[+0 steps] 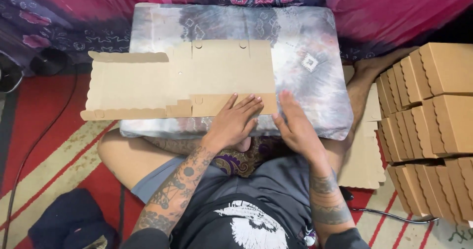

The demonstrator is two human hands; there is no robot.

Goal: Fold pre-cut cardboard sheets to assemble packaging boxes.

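A flat brown cardboard box blank (197, 76) with scalloped edges lies across a tie-dyed cushion (305, 71) on my lap. My left hand (235, 121) rests flat, fingers spread, on the folded front flap of the blank. My right hand (295, 123) lies flat beside it, at the blank's right end, partly on the cushion. Neither hand grips anything.
A stack of folded cardboard boxes (433, 126) stands at my right, with flat blanks (362, 165) under my right leg. A dark cloth (71, 222) lies on the red striped rug at lower left. Black cables run on both sides. Pink patterned fabric hangs behind.
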